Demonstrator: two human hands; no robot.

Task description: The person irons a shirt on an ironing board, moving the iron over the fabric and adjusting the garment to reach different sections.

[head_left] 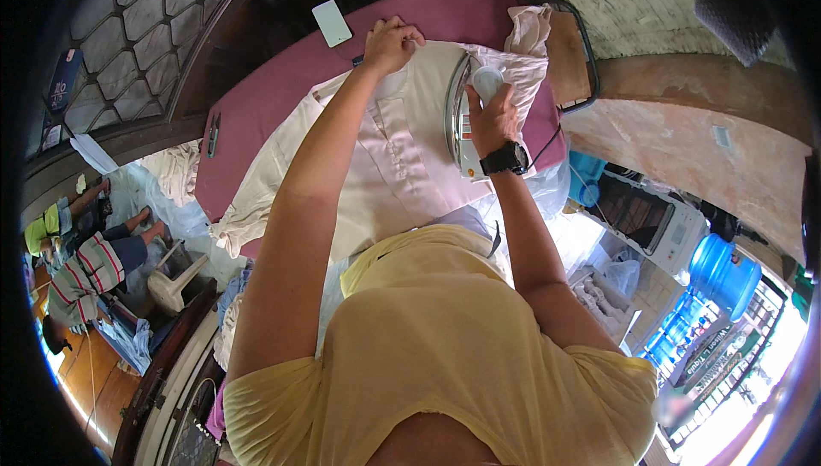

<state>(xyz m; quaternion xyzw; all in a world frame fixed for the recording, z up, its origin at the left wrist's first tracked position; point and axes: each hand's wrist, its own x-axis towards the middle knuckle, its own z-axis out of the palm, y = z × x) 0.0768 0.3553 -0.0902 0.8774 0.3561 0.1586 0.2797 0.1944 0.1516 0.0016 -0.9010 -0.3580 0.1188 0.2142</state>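
Cream cloth garment (419, 171) lies spread on maroon padded board (445, 4); my R hand (494, 120) is clamped on the silver-rimmed white iron (464, 151) atop the cloth's R side. My L hand (391, 45), apart, rests bent at its far edge, can't tell if pinching. Prob best: tension cloth, glide flat, mind L fingers

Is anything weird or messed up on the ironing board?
Nothing looks spilled or broken. A bit odd: a flat white thing sits at the far edge of the ironing board, and a dark, slim thing lies near its left end, where you might expect just the pale cloth and the iron.
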